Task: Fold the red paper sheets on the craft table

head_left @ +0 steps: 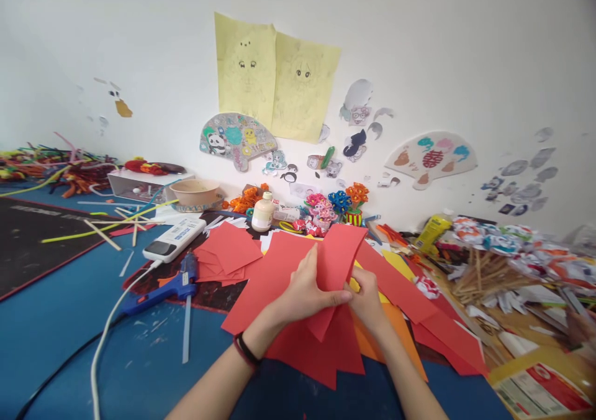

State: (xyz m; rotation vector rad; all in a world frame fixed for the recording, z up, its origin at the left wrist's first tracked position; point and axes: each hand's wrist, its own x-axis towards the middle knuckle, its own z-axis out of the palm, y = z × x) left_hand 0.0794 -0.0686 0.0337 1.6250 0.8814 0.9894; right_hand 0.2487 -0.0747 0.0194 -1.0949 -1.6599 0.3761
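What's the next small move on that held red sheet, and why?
Probably press the bent red sheet flatter between both hands: it curves up above the loose red paper, the left hand has its thumb across it, and the right hand is at its right edge, so both seem placed for it.

A blue desk point(149, 358) bears a dark mat point(37, 240) at left, a white box point(128, 187) and beige bowl point(195, 193) farther back — and nearer, a white cable point(103, 330), a blue glue gun point(180, 284), red paper sheets point(316, 358).
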